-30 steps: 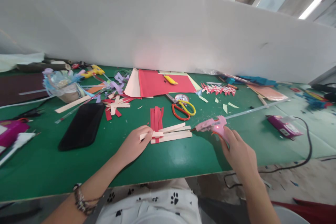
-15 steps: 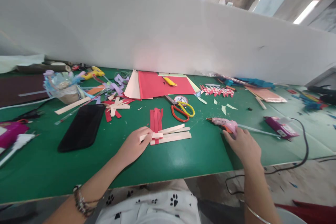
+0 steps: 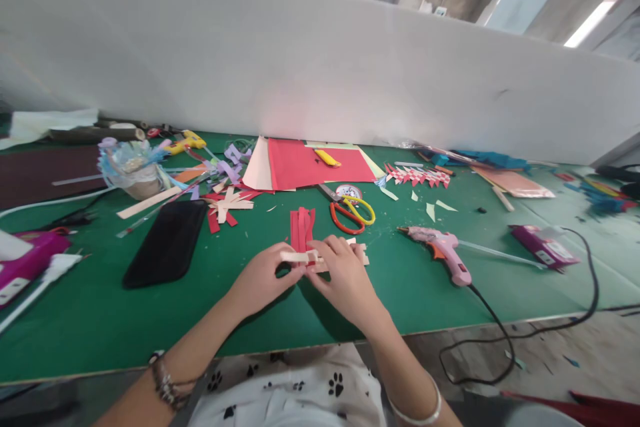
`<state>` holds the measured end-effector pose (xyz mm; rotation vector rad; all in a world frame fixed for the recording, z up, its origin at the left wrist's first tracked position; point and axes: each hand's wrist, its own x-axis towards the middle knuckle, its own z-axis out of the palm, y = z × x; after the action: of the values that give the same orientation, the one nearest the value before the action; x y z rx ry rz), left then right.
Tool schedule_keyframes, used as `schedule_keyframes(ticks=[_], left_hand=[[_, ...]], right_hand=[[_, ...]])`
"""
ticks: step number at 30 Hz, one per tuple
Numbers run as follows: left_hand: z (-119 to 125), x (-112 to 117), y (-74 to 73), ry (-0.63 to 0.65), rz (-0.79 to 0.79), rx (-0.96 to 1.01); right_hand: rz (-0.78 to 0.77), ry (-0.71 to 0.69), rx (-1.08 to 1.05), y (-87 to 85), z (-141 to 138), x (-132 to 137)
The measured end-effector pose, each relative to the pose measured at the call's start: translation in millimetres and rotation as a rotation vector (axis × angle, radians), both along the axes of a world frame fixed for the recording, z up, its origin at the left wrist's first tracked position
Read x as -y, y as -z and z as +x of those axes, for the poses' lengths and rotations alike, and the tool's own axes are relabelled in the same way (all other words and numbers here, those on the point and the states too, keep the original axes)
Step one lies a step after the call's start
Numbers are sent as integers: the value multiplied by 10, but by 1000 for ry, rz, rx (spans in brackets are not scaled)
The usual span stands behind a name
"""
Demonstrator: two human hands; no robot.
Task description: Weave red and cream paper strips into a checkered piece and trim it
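My left hand (image 3: 265, 280) pinches the left end of a cream paper strip (image 3: 295, 257). From the right, my right hand (image 3: 345, 277) closes on the same woven piece, its thumb and fingertips meeting the left ones at the crossing. Red paper strips (image 3: 301, 223) run away from me out of this crossing. More cream strips lie under my right hand, mostly hidden by it. A pink hot glue gun (image 3: 443, 247) rests on the table to the right, touched by neither hand.
Scissors (image 3: 353, 210) with red and yellow handles lie beyond my hands. Behind them are red paper sheets (image 3: 320, 167) with a yellow cutter (image 3: 327, 157). A black phone (image 3: 167, 243) lies left. A purple power strip (image 3: 544, 245) and trailing black cord (image 3: 493, 307) are right.
My right hand has let go of the glue gun, leaving it on the table, and has moved left onto the paper strips. My left hand stays at the strips' crossing.
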<state>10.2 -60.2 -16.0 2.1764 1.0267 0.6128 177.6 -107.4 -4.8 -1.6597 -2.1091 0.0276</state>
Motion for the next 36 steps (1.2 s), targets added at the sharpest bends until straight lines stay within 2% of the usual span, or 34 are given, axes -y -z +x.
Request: schedule_keyframes(ticks=[4, 9, 13, 19, 27, 36], left_hand=[[11, 14, -2, 12, 44, -37], [7, 23, 15, 56, 143, -123], [-2, 28, 34, 98, 233, -203], [-5, 22, 62, 162, 339, -303], [3, 28, 41, 180, 410, -383], [8, 32, 48, 185, 466, -412]], right_hand=[[1, 80, -95, 5, 32, -65], [-19, 273, -300, 21, 296, -37], [-87, 313, -373, 87, 503, 20], [-61, 364, -280, 212, 584, 57], [21, 392, -171, 304, 590, 43], [70, 357, 26, 312, 574, 45]])
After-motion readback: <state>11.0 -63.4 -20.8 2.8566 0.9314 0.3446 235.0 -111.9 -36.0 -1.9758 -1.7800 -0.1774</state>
